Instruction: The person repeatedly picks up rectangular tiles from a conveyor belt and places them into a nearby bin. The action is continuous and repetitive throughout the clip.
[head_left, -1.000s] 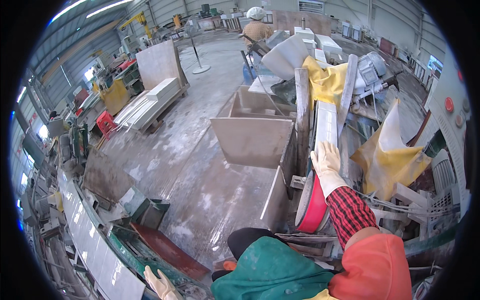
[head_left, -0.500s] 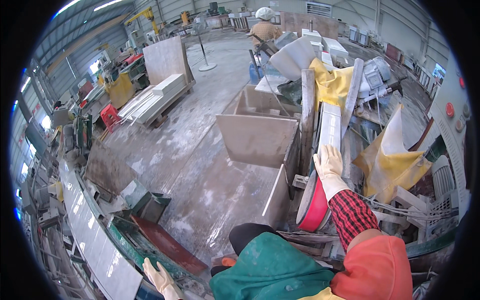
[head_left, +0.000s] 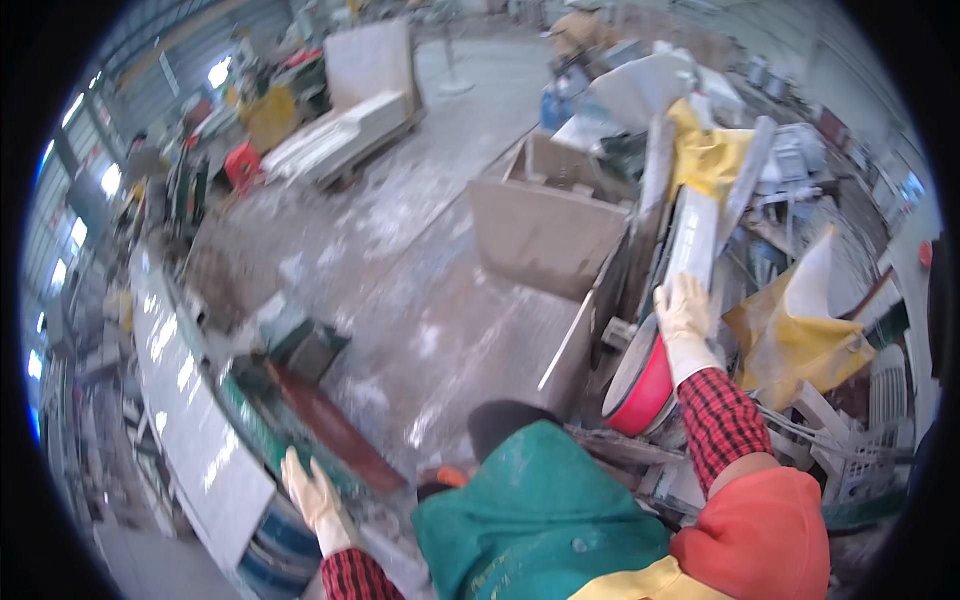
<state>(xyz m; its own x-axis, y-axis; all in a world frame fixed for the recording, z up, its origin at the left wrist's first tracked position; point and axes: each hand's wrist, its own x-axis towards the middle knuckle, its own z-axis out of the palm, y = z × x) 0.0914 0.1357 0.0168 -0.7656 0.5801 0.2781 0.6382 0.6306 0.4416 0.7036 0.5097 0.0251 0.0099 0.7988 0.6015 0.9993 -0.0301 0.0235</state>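
My right hand (head_left: 686,318), in a cream rubber glove, lies flat with fingers stretched out over the near end of a long white stone strip (head_left: 693,235). Just under its wrist is a round-ended part with a bright red band (head_left: 640,392). The strip runs away from me towards a yellow cloth (head_left: 708,150) draped between two upright boards. At lower left my left hand (head_left: 318,502), gloved alike, has its fingers apart and nothing in them. It is beside the green machine edge (head_left: 240,400) and a long glossy pale slab (head_left: 190,390); whether it touches either I cannot tell.
Brown stone panels (head_left: 548,235) stand upright left of the strip. A yellow and white sheet (head_left: 800,330) hangs at right, by a white plastic crate (head_left: 880,450). Pale slabs (head_left: 340,135) lie farther off beside a red stool (head_left: 243,165). Another person (head_left: 578,38) is far back.
The whole view has shifted and blurred. My left hand has come up farther into view, now showing its checked sleeve. My right hand stays on the strip.
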